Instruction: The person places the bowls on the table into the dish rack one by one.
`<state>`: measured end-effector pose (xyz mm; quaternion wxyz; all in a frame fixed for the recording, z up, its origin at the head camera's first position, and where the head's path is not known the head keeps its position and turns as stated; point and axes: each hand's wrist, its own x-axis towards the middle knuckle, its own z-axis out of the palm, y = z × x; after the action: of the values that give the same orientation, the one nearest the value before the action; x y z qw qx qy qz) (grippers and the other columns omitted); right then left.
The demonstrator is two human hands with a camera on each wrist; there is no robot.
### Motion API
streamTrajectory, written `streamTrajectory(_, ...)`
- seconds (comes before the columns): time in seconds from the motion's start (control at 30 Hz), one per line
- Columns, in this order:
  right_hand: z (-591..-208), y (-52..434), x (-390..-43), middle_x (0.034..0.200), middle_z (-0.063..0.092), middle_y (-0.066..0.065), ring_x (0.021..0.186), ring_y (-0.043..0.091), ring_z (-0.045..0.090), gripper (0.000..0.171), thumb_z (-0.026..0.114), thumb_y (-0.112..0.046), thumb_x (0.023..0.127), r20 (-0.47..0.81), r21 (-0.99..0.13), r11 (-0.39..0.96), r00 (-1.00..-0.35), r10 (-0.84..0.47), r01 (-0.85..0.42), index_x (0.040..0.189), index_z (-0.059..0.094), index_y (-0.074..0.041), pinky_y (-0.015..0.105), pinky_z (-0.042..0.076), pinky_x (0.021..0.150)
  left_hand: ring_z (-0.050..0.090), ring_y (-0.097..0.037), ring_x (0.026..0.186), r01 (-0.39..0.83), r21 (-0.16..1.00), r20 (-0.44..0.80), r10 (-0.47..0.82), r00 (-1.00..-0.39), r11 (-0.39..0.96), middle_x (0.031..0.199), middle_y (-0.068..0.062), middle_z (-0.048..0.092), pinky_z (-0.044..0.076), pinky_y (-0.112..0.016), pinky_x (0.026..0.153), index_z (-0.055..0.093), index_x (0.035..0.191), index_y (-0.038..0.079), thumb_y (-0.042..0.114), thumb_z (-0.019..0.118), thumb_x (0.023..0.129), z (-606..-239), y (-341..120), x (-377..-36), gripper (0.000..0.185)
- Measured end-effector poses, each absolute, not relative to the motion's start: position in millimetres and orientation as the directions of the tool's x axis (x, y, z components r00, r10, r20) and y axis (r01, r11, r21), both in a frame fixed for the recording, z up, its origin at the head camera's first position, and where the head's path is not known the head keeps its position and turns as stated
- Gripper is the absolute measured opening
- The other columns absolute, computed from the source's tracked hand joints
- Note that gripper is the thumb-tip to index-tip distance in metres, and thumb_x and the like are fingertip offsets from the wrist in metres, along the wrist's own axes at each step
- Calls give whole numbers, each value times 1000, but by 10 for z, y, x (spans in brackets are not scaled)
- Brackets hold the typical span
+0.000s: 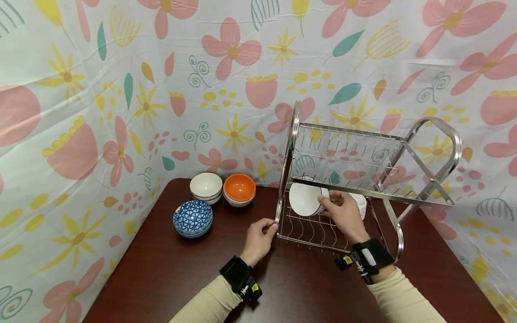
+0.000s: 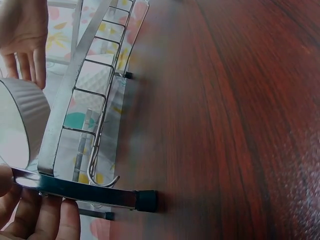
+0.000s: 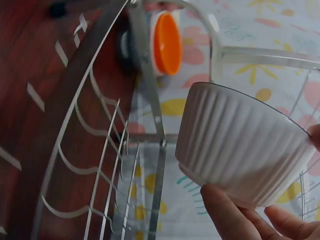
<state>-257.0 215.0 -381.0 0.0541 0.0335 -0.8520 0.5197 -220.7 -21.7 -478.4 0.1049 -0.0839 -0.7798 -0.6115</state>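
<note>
Right hand (image 1: 343,213) pinches one white ribbed bowl (image 1: 304,199) on edge in rack (image 1: 296,134), mouth facing left; left hand (image 1: 258,237) grips rack's front leg.

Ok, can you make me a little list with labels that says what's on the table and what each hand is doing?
Table: dark red-brown wooden table
Rack: two-tier metal dish rack, standing on the table
Left hand: left hand grips the rack's front left post
Right hand: right hand holds a white ribbed bowl on its side at the lower tier
Other bowls: blue patterned bowls, white bowls, orange bowl, all left of the rack
Behind: flowery cloth
</note>
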Motion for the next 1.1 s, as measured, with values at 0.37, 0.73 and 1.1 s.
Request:
streamTrajectory(0.37, -3788, 2141, -2751, 78, 54, 13, 65, 23, 47, 45, 70, -42, 85, 398, -562, 755, -911, -111, -338, 101, 49, -5, 35, 36, 59, 56, -10, 75, 263, 929, 269, 12, -963, 262, 90, 0, 67, 44, -24, 67, 70, 103, 6, 18, 61, 95, -4771, -194, -2197, 17)
streamTrajectory(0.73, -3827, 2082, -2956, 79, 50, 13, 69, 29, 48, 51, 77, -30, 79, 454, -415, 804, -862, -223, -427, 117, 52, -7, 45, 40, 66, 55, -10, 74, 286, 918, 297, 4, -955, 275, 90, 0, 67, 44, -24, 66, 70, 102, 8, 19, 62, 95, -4800, -216, -2208, 16)
streamTrajectory(1.1, -3894, 2050, -3171, 100, 58, 18, 90, 36, 55, 62, 83, -27, 70, 515, -144, 858, -778, -361, -493, 118, 55, -1, 52, 44, 76, 56, -9, 74, 304, 913, 318, -8, -948, 273, 88, 0, 67, 44, -23, 67, 71, 99, 10, 19, 63, 94, -4824, -217, -2220, 14)
